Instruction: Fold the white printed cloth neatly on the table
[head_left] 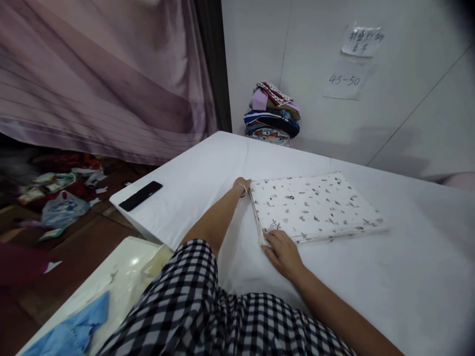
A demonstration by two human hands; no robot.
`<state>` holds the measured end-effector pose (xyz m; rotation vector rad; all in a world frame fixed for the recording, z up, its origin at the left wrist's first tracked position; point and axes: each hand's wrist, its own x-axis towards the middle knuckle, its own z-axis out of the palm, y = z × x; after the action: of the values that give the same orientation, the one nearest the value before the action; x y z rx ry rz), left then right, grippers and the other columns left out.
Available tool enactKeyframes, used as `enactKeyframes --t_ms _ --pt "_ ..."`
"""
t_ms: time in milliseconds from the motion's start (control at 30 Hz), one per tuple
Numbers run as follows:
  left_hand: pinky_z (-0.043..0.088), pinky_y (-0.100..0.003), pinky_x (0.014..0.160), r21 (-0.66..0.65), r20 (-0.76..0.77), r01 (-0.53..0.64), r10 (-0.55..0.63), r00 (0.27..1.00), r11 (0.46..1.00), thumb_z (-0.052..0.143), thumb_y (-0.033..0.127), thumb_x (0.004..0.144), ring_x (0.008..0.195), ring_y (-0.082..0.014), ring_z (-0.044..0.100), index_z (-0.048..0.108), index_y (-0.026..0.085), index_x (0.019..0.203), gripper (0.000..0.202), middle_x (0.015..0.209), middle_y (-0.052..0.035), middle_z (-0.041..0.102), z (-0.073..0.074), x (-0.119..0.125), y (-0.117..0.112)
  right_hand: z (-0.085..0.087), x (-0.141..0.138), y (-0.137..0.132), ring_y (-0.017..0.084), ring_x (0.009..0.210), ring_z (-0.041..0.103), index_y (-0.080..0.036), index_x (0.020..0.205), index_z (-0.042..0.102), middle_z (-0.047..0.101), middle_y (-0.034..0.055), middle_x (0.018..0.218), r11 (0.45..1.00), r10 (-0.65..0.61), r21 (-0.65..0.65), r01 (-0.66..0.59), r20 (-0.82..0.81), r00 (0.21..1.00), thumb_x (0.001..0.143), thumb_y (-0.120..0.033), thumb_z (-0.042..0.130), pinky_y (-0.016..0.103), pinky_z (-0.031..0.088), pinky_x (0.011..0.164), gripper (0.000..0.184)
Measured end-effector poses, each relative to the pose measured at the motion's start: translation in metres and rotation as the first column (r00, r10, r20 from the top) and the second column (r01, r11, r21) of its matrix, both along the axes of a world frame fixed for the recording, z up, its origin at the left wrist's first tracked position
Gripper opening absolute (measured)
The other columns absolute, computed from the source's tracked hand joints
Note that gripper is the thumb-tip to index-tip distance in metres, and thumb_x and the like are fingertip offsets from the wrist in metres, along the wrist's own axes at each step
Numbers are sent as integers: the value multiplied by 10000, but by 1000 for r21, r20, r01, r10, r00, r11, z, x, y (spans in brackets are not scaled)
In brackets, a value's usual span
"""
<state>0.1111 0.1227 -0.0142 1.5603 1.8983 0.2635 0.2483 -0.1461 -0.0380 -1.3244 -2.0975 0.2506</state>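
A folded white cloth printed with small grey and pink motifs lies flat on the white-covered table, its layers showing along the near and left edges. At its far left corner is my left hand, with a bracelet at the wrist; the fingers close on the corner and are partly hidden. My right hand pinches the near left corner, thumb at the edge and fingers on top.
A black phone lies at the table's left end. Folded fabrics are stacked by the wall, which bears handwritten paper signs. Lower left, a pale surface holds blue cloth. A pink curtain hangs behind.
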Motion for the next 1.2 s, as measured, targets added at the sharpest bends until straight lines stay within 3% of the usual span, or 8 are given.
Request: enactKeyframes --t_ms 200,367,500,633,800,967,1200 --pt "401 -234 547 14 5 105 -105 994 994 507 557 775 607 -172 590 597 125 594 476 525 -68 578 10 -5 -31 -1 -1 0 219 930 515 -192 1055 568 579 94 988 1000 -8 8 8 9 1000 870 -293 490 367 458 796 224" --pt "399 -210 552 13 9 177 -177 984 984 651 462 670 670 -174 597 583 147 556 342 540 -42 573 14 -4 -66 -1 -1 -1 213 910 516 -192 1062 564 581 90 976 1000 -8 8 8 14 1000 867 -287 488 366 460 792 230" --pt "398 -192 549 26 32 183 -183 983 983 619 326 685 708 -158 600 607 154 627 182 612 -28 607 16 -1 -84 0 0 -3 221 926 516 -198 1074 562 582 94 988 1000 -2 9 2 18 1000 864 -283 489 376 460 800 238" --pt "393 -184 513 13 76 171 -172 982 985 510 294 755 600 -122 575 618 151 686 193 570 -19 591 17 -4 -91 -2 1 -4 226 941 515 -197 1080 561 585 98 1000 1000 8 14 -8 1 1000 866 -278 488 387 457 809 240" --pt "381 -185 481 -1 90 162 -162 983 987 510 285 766 497 -99 520 618 144 682 197 519 -8 560 15 -8 -99 -4 1 -3 220 931 523 -200 1068 574 591 97 985 999 19 40 -19 -8 1000 867 -278 487 381 464 801 233" --pt "374 -194 463 -9 106 187 -185 977 982 576 374 740 467 -102 496 637 145 730 237 487 13 535 13 -7 -114 -1 5 -3 207 940 532 -198 1053 579 605 89 977 999 36 36 -34 -66 997 872 -264 484 356 469 810 215" --pt "376 -195 482 -35 131 196 -190 973 980 532 274 752 477 -100 500 653 141 735 181 479 10 539 3 -9 -118 -2 14 -2 211 950 536 -212 1050 580 609 80 996 997 63 -26 -68 -146 987 851 -230 485 375 468 827 221"
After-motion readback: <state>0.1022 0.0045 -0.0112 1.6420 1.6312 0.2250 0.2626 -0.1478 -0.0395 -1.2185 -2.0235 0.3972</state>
